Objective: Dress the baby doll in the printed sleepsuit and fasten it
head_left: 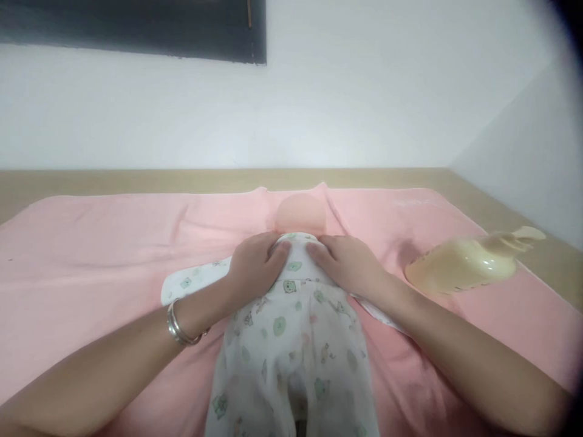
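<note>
A baby doll [298, 212] lies on its back on a pink towel, its smooth head pointing away from me. It wears a white outfit [296, 321] printed with small green animals. My left hand [255, 264] is closed round the left side of its upper body, thumb on the chest and fingers hidden underneath. On the opposite side my right hand [348, 261] holds it the same way, thumb turned inward. One white sleeve [194, 280] stretches out to the left, beneath my left wrist. The other sleeve is partly covered by my right forearm.
The pink towel [91, 261] spreads over a tan surface [364, 176]. On the right, a pale yellow pump bottle [460, 265] lies tilted on the towel. A white wall [341, 91] stands behind, with a dark panel [136, 27] at upper left.
</note>
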Motion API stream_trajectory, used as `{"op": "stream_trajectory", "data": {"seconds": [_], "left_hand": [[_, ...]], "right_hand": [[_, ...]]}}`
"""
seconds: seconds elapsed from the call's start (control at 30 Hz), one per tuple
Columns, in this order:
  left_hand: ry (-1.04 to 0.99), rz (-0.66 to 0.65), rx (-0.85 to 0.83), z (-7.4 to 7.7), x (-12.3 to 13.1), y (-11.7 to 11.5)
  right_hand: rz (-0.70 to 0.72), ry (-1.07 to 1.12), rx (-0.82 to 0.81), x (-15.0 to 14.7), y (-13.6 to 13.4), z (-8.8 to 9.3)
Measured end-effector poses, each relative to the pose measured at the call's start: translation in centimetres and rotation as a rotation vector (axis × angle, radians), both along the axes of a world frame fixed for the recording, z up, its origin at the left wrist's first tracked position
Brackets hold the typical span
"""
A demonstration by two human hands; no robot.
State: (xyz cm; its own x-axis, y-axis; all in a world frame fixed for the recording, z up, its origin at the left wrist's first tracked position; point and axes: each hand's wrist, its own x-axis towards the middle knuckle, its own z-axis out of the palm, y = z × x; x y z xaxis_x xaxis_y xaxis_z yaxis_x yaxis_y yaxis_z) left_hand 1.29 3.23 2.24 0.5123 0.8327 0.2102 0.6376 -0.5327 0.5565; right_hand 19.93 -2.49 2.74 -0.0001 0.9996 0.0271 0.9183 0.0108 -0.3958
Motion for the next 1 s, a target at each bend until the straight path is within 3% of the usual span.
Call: {"op": "stream_trajectory", "data": {"seconds": [1.0], "left_hand": [[-0.014,0.011,-0.001,-0.20,-0.05,-0.03]], "right_hand": [[0.007,0.005,0.013,0.13,0.06,-0.19]]}}
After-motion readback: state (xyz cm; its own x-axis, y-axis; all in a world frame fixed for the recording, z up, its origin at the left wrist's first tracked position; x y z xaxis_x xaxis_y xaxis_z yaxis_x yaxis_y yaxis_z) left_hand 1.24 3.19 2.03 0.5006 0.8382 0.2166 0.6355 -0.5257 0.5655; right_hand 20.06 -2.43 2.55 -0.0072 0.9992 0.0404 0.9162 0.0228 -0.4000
